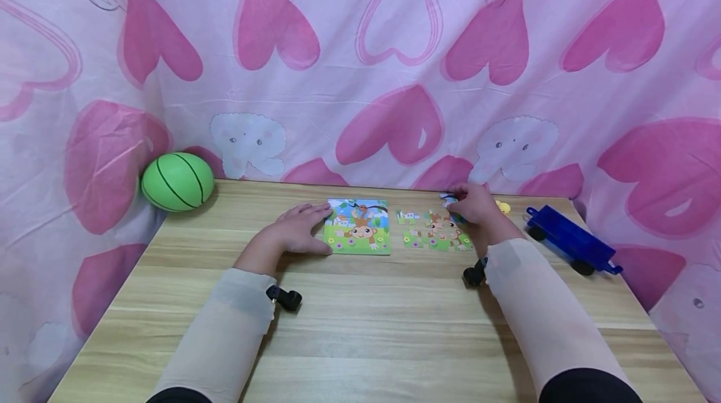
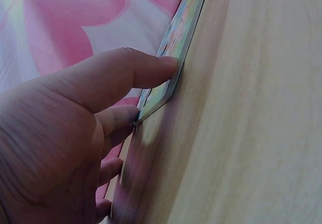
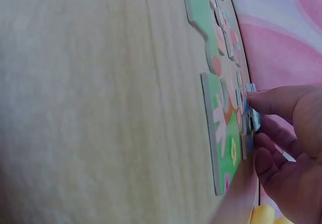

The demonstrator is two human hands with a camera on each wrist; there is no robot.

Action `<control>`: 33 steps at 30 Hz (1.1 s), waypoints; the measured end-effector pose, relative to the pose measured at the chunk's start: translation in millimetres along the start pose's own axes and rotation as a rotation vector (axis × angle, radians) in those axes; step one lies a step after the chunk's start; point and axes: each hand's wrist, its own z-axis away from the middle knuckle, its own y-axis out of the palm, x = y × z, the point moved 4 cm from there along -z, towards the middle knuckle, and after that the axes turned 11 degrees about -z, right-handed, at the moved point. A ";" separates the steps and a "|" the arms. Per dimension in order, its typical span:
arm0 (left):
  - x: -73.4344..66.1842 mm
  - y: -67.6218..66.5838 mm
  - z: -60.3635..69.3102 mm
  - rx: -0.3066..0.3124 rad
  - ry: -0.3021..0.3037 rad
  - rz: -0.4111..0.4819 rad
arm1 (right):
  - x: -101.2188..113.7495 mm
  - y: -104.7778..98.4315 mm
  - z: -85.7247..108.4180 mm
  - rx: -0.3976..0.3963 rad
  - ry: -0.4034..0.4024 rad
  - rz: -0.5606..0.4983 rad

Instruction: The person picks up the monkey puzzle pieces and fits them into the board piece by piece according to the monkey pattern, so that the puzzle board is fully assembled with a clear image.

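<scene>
A square monkey picture puzzle (image 1: pixel 360 241) lies flat near the back of the table. My left hand (image 1: pixel 297 229) rests at its left side, fingers spread. In the left wrist view the thumb (image 2: pixel 151 72) touches the near edge of the puzzle, and a fingertip meets its corner. To the right lie several puzzle pieces (image 1: pixel 438 241) with a matching monkey picture, set close together with gaps. My right hand (image 1: pixel 477 208) is at their far side, pinching a blue puzzle piece (image 3: pixel 256 119) between thumb and fingers. The fingers partly hide that piece.
A green ball (image 1: pixel 177 182) sits at the back left corner. A blue toy wagon (image 1: pixel 571 239) with black wheels stands on the right, and a small yellow object (image 1: pixel 504 207) is partly hidden behind my right wrist. A pink heart-patterned curtain (image 1: pixel 315 96) borders the table's back and sides.
</scene>
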 end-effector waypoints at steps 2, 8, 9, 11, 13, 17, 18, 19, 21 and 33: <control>-0.4 -0.6 0.1 0.000 0.001 0.002 | 2.0 0.5 -0.8 -0.008 -0.016 -0.005; -1.1 -1.2 0.3 0.005 0.000 0.017 | 7.9 1.0 -2.5 -0.064 -0.052 -0.018; -1.1 -1.0 0.3 0.006 -0.001 0.020 | 8.3 0.9 -2.6 -0.070 -0.050 -0.018; -1.1 -0.5 0.3 0.007 -0.001 0.023 | 8.2 1.0 -3.1 -0.068 -0.041 -0.013; -1.0 -0.1 0.4 0.007 -0.002 0.025 | 7.6 1.5 -3.5 -0.064 -0.022 -0.018; -1.1 0.3 0.5 0.007 -0.001 0.025 | 6.6 2.0 -2.7 -0.055 -0.002 -0.020; -0.9 0.5 0.2 0.007 -0.001 0.024 | 7.4 2.4 -1.5 -0.055 -0.006 -0.025; -0.8 0.6 0.2 0.006 0.000 0.023 | 8.2 2.8 -0.2 -0.060 -0.015 -0.028; -0.7 0.9 0.2 0.006 0.002 0.020 | 12.1 4.2 3.7 -0.073 -0.041 -0.033; -0.7 -0.8 1.8 -0.004 0.003 0.019 | 47.9 37.7 21.2 -0.088 -0.169 -0.198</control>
